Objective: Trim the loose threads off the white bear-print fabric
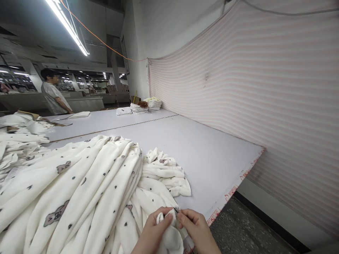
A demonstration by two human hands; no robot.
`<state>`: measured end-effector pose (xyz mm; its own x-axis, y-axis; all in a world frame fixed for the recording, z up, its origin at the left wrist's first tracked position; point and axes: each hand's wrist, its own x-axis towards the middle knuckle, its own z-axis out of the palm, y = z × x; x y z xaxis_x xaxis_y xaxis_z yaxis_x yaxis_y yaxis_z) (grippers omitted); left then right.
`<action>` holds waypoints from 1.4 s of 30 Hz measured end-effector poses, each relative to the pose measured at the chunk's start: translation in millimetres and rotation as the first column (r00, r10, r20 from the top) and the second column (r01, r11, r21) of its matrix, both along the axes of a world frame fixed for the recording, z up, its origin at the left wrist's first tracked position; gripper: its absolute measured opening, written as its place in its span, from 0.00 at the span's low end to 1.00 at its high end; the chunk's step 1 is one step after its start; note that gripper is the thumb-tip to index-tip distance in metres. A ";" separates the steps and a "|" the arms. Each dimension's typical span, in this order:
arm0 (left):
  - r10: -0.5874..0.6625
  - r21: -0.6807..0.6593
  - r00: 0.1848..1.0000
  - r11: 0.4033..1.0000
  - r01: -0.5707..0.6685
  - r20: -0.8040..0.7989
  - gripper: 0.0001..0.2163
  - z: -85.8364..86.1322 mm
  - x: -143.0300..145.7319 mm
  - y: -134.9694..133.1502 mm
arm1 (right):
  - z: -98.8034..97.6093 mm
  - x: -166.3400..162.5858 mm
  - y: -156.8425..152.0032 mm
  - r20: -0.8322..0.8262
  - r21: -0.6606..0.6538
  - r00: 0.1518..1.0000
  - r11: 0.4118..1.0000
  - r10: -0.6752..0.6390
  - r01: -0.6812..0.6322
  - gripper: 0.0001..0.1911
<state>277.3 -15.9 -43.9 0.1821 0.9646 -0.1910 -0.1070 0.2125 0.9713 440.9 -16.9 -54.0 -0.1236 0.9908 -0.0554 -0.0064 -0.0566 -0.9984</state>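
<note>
A big heap of white cloth printed with small bears (87, 187) lies on the pale table (206, 155) in front of me. At the bottom edge of the view my left hand (152, 231) pinches a bunched end of this cloth. My right hand (197, 229) pinches the same end from the right, thumb and forefinger closed right against the left fingers. Something thin and dark shows between the right fingertips; I cannot make out what it is.
A striped pink cloth (265, 98) hangs as a wall on the right. Folded white stacks (148, 104) sit at the table's far end. More white cloth (18, 141) is piled at left. Another person (54, 95) stands far left. The table's edge (233, 190) drops to a dark floor.
</note>
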 end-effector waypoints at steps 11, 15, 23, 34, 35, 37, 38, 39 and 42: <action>0.183 0.581 0.850 0.797 0.166 -0.493 0.06 2.7 9.9 -15.0 | 23.1 3.1 -12.7 0.227 0.157 0.973 0.988 -0.038 0.002 0.10; 0.316 0.775 0.803 0.575 0.262 -0.505 0.12 -5.2 9.5 -17.3 | 14.9 14.3 -19.7 0.008 0.013 0.980 0.980 -0.201 0.201 0.16; 0.443 0.847 0.736 0.403 0.348 -0.513 0.10 -6.6 10.1 -15.1 | 32.5 25.8 -43.9 0.642 0.255 0.753 0.966 -0.140 -0.038 0.14; -0.146 0.293 0.814 0.885 0.361 -0.563 0.06 13.4 14.5 11.2 | -3.1 42.0 30.8 0.499 0.273 0.756 0.905 -0.423 0.326 0.16; -0.181 0.243 0.812 0.898 0.366 -0.554 0.06 12.5 14.8 14.7 | -8.6 43.1 47.8 0.482 0.266 0.761 0.900 -0.435 0.346 0.17; -0.215 0.182 0.806 0.912 0.368 -0.552 0.05 5.9 13.7 17.7 | -18.1 41.6 76.6 0.440 0.226 0.794 0.907 -0.420 0.355 0.14; -0.220 0.153 0.804 0.922 0.357 -0.552 0.03 1.2 12.1 17.3 | -21.9 39.2 86.0 0.413 0.201 0.818 0.916 -0.401 0.347 0.11; -0.211 0.136 0.806 0.932 0.337 -0.553 0.02 -3.9 9.9 16.2 | -24.7 36.0 90.9 0.379 0.179 0.844 0.925 -0.380 0.336 0.09; -0.136 0.125 0.827 0.962 0.241 -0.545 0.09 -15.6 3.4 12.8 | -29.0 23.4 78.5 0.234 0.134 0.917 0.945 -0.323 0.299 0.14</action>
<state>280.7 -3.1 -59.5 0.2860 0.9485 -0.1366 0.4559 -0.0093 0.8900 464.3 61.5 -83.0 0.1972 0.9790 0.0508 0.2409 0.0018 -0.9705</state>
